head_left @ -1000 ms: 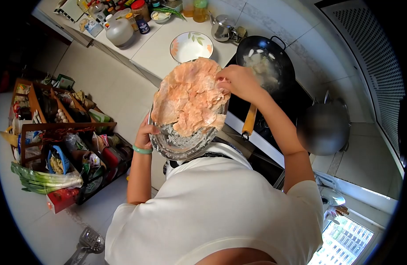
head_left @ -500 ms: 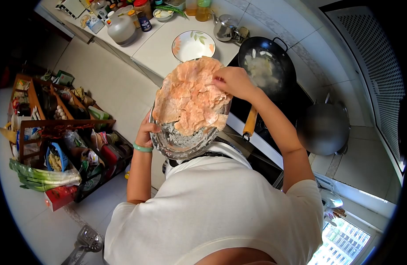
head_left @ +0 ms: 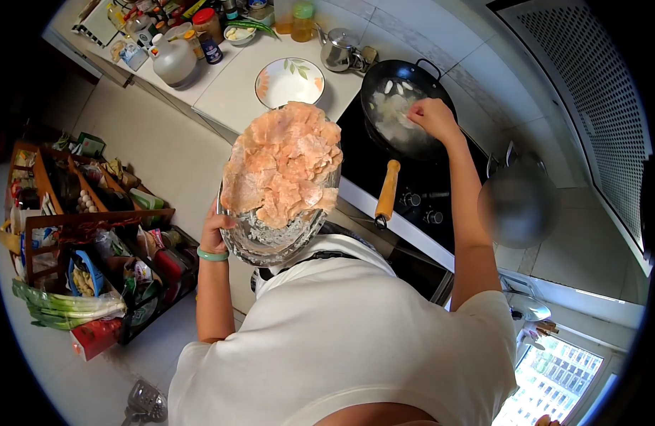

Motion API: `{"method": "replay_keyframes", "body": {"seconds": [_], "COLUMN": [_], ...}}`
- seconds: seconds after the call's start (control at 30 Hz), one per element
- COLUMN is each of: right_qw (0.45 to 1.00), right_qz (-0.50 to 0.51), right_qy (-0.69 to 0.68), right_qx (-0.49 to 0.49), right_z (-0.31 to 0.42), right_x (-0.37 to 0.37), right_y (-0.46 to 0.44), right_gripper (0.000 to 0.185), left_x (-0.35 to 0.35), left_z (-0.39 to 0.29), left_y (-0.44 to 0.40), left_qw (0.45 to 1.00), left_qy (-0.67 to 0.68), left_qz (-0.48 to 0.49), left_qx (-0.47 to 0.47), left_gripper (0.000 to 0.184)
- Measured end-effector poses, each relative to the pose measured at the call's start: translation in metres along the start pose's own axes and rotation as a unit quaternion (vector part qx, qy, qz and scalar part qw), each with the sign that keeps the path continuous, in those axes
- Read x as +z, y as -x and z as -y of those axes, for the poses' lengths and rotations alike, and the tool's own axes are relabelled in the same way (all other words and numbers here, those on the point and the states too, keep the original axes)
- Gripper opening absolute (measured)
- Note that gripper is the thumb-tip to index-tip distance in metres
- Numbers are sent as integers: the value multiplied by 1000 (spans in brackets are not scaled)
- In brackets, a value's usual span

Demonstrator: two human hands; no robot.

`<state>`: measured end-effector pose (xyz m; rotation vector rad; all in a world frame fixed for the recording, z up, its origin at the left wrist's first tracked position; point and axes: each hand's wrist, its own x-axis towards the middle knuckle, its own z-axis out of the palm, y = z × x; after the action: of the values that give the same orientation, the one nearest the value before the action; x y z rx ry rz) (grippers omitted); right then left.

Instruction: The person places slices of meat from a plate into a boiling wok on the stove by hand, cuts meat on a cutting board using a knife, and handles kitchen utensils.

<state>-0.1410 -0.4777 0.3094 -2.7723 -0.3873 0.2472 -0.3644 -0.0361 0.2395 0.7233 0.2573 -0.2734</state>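
**Narrow lane over the stove, crowded edges**

Between the dish (head_left: 271,245) at frame centre and the wok (head_left: 430,86) at upper right of centre, a gap crosses the stove (head_left: 430,188); the wooden handle (head_left: 388,188) juts into it. The right hand (head_left: 432,119) has open air above the wok. A kettle (head_left: 339,50) stands just left of the wok; a bowl (head_left: 290,83) sits beyond the dish. A dark pan (head_left: 521,201) obstructs the right. At upper left, bare tabletop (head_left: 226,82) separates bowl and jug (head_left: 177,64).

Overlapping pale pink slices (head_left: 285,163) across a white-smeared dish (head_left: 267,243)
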Motion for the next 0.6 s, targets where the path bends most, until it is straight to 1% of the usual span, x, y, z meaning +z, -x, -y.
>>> {"method": "replay_keyframes", "body": {"seconds": [0.03, 0.17, 0.23, 0.27, 0.33, 0.37, 0.43, 0.5, 0.53, 0.57, 0.6], "right_qw": [995, 990, 971, 972, 966, 980, 995, 994, 979, 961, 948], "right_qz": [14, 13, 32, 33, -41, -39, -81, -62, -72, -68, -59], "right_qy": [91, 124, 183, 182, 201, 166, 59, 17, -6, -36, -27], "right_qx": [48, 72, 148, 142, 160, 107, 7, -93, -192, -267, -311], "right_z": [-13, -63, -71, -75, -36, -10, 45, 105, 118, 128, 137], "right_x": [6, 40, 49, 54, 40, 27, 15, 10, 18, 29, 38], "right_y": [0, 1, -2, -6, -1, 5, 13, 23, 24, 22, 21], "right_gripper": [14, 11, 23, 23, 26, 24, 22, 22, 20, 20, 21], "left_x": [-1, 1, 3, 4, 2, 1, 2, 2, 3, 5, 6], "left_z": [1, -1, -2, -2, -1, -1, -1, -2, -2, -4, -5], "left_y": [0, 1, 2, 3, 2, 2, 1, 1, 0, 1, 1], "left_qw": [1000, 1000, 1000, 1000, 1000, 1000, 1000, 1000, 1000, 1000, 1000], "left_qy": [-2, -10, -8, -4, -4, 0, 8, 7, 7, 11, 11], "left_qz": [-4, -1, -7, -13, -24, -20, -12, -10, -5, -1, 0], "left_qx": [4, 2, 2, 4, 11, 5, -5, -6, -6, -7, -7], "left_gripper": [85, 85, 86, 86, 87, 88, 88, 88, 88, 88, 88]}}
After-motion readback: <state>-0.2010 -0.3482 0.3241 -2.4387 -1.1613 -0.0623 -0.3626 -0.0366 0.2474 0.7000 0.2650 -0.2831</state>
